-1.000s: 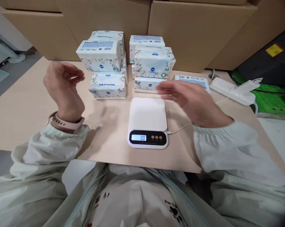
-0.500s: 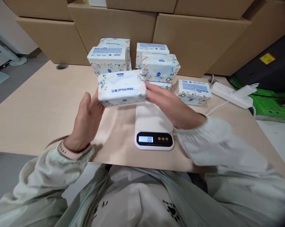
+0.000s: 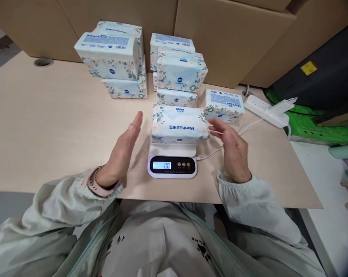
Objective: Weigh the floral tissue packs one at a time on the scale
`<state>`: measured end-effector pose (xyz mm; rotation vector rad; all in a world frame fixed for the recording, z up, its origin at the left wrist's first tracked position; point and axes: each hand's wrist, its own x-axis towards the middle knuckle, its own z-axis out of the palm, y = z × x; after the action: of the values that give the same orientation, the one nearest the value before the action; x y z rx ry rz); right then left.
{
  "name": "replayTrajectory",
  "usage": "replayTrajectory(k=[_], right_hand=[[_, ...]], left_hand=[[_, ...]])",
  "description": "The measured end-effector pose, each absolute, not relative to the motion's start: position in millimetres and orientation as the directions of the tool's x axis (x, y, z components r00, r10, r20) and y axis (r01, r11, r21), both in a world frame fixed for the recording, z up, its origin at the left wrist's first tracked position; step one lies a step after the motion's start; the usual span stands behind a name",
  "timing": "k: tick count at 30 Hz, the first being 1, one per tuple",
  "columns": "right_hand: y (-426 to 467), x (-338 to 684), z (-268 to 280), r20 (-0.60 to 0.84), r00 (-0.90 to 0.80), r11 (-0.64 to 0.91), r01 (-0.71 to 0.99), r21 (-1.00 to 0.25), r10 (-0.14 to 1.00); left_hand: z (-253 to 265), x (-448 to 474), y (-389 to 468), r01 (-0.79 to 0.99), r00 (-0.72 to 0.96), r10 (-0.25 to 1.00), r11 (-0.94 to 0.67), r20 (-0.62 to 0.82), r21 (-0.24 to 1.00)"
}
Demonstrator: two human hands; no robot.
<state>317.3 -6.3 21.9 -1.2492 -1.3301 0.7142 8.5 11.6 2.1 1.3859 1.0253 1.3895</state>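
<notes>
A pack of tissues (image 3: 179, 121) with blue lettering and a floral print rests on the white scale (image 3: 172, 151). The lit display of the scale reads 0.0. To the left of the pack, my left hand (image 3: 119, 154) is open with its fingers stretched, apart from the pack. My right hand (image 3: 231, 148) is open at the pack's right end; its fingertips are very near the wrapper, and I cannot tell whether they touch. Neither hand holds anything.
Stacked tissue packs (image 3: 113, 57) stand at the back left, with another stack (image 3: 181, 71) behind the scale. A single pack (image 3: 222, 104) lies to the right. Beyond it is a white power strip (image 3: 266, 111) with a cable (image 3: 214, 154) running to the scale. Cardboard boxes (image 3: 208, 42) line the back.
The tissue pack has moved from between my hands, above the table, onto the scale. Both hands have let go and drawn apart, the right one moving rightward. The camera view has shifted.
</notes>
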Motion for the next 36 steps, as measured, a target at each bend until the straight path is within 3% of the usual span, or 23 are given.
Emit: replayTrajectory(k=[2, 5, 9, 22, 36], right_hand=[[-2.2, 316.4, 12.9, 0.420, 0.337, 0.338, 0.276, -0.900, 0.842], [-0.4, 315.3, 5.4, 0.425, 0.434, 0.346, 0.252, -0.904, 0.794], [-2.1, 313.7, 4.3, 0.391, 0.438, 0.342, 0.190, -0.920, 0.810], [-3.8, 311.5, 9.3, 0.424, 0.465, 0.355, 0.234, -0.905, 0.777], [-4.7, 315.0, 6.8, 0.418, 0.456, 0.339, 0.248, -0.908, 0.786]], left_hand=[[-4.6, 3.0, 16.7, -0.078, -0.032, 0.968, -0.249, 0.247, 0.965], [-5.0, -1.0, 22.6, -0.119, -0.165, 0.935, -0.336, 0.315, 0.935], [2.7, 2.5, 24.9, -0.140, -0.217, 0.918, -0.366, 0.332, 0.920], [7.5, 1.0, 22.4, -0.027, -0.231, 0.921, -0.330, 0.315, 0.944], [6.7, 1.2, 23.7, -0.029, -0.213, 0.933, -0.303, 0.290, 0.953]])
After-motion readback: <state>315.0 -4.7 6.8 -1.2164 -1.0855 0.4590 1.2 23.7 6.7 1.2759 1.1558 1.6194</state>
